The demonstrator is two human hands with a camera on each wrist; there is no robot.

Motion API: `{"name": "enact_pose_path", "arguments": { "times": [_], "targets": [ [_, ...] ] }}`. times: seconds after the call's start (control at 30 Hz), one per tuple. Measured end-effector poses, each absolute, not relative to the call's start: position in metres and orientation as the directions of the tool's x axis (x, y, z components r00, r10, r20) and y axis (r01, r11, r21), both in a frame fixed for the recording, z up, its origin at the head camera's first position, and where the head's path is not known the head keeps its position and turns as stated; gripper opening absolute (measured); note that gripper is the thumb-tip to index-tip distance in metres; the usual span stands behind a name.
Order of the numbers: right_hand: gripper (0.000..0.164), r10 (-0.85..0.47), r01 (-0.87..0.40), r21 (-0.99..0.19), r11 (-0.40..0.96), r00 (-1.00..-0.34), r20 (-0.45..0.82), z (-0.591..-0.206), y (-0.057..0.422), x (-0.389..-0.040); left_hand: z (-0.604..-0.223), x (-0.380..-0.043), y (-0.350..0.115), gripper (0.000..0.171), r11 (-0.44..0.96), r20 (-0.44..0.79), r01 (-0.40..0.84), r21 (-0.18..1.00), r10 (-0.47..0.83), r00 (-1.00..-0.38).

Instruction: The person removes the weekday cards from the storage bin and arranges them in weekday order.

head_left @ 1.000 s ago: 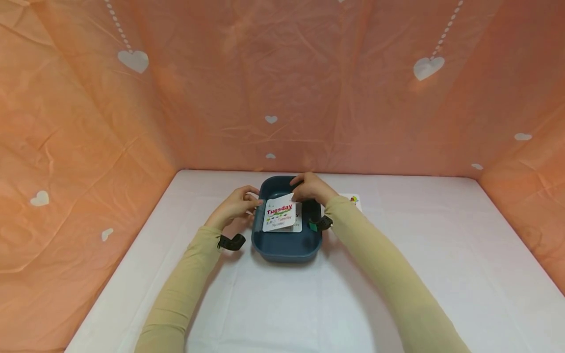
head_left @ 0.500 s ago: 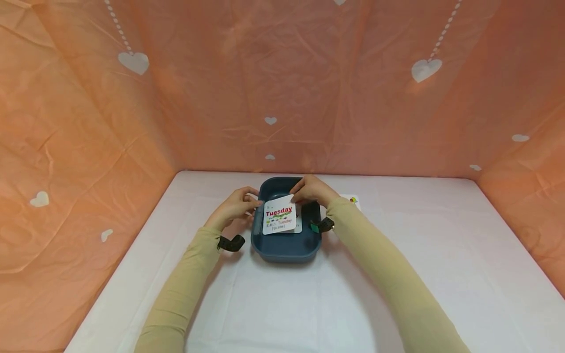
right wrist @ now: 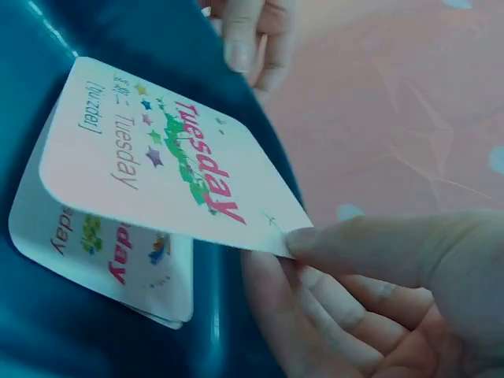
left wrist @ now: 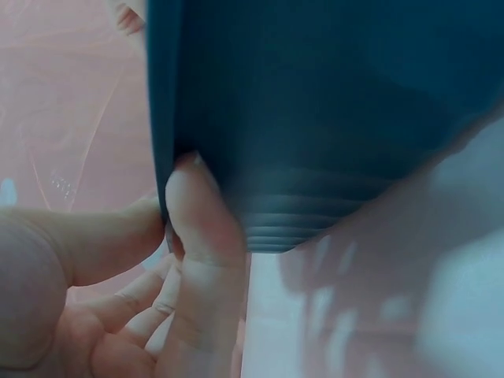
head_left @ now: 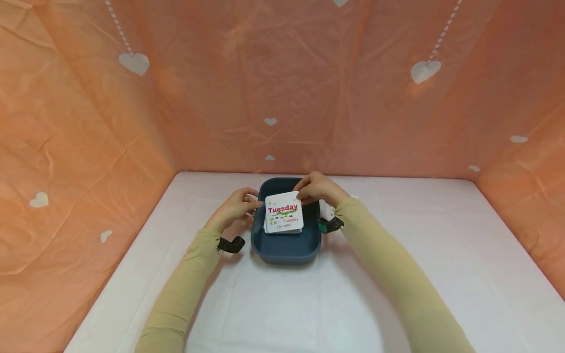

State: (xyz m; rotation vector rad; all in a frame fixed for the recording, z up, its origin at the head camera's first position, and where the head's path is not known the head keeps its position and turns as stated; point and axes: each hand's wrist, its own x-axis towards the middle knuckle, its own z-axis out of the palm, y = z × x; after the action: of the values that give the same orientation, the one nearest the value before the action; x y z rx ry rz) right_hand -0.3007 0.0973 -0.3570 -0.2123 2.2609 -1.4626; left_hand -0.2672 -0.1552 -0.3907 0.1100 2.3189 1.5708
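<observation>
1. Tuesday card (head_left: 284, 212), a white, rounded square with red lettering, tilted above the inside of a dark blue, rounded rectangular box (head_left: 284, 245); the right hand (head_left: 322, 189) held one corner in a narrow pinch of thumb and finger.
2. From the head, barely an edge showed beneath that card; the right wrist view opened the gap, revealing white printed cards (right wrist: 118, 264) lying in the box, with "day" legible in red and again in dark print. Their exact number could not be told.
3. From the left wrist, the cards were out of sight, but stepped ridges showed low on the box's outer wall. There the left hand (head_left: 236, 205) gripped the box closely, thumb and finger against the wall near its rim.
4. Pale yellow sleeves (head_left: 384, 264) covered both forearms, with a black device (head_left: 231, 244) at the left wrist.
5. Just beyond the box's right side lay another white card (head_left: 327, 211), partly hidden by the right arm.
6. Smooth white cloth (head_left: 282, 304), faintly creased, covered the table.
7. Behind rose a wrinkled orange drape (head_left: 309, 88) printed with white hearts (head_left: 134, 63), two hanging from dotted lines.
</observation>
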Motion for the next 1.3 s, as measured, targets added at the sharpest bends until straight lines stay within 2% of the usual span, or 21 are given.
{"name": "enact_pose_path", "arguments": {
  "times": [0.37, 0.63, 0.83, 1.07, 1.3],
  "targets": [
    [0.033, -0.266, 0.097, -0.963, 0.251, -0.950, -0.165, -0.338, 0.139, -0.303, -0.393, -0.271, -0.154, 0.038, 0.356, -0.192, -0.094, 0.930, 0.250, -0.949],
    [0.036, -0.199, 0.089, -0.971, 0.222, -0.971, -0.134, -0.339, 0.182, -0.300, -0.396, -0.270, -0.158, 0.039, 0.358, -0.226, -0.133, 0.924, 0.232, -0.946],
    [0.044, -0.149, 0.131, -0.973, 0.188, -0.976, -0.160, -0.349, 0.215, -0.297, -0.395, -0.268, -0.160, 0.038, 0.350, -0.221, -0.130, 0.928, 0.235, -0.947],
    [0.046, -0.097, 0.173, -0.964, 0.201, -0.976, -0.195, -0.362, 0.247, -0.294, -0.395, -0.269, -0.158, 0.039, 0.351, -0.216, -0.122, 0.928, 0.243, -0.946],
    [0.046, -0.072, 0.205, -0.928, 0.311, -0.969, -0.238, -0.374, 0.279, -0.289, -0.396, -0.270, -0.155, 0.040, 0.361, -0.220, -0.123, 0.925, 0.241, -0.945]
  ]
}}
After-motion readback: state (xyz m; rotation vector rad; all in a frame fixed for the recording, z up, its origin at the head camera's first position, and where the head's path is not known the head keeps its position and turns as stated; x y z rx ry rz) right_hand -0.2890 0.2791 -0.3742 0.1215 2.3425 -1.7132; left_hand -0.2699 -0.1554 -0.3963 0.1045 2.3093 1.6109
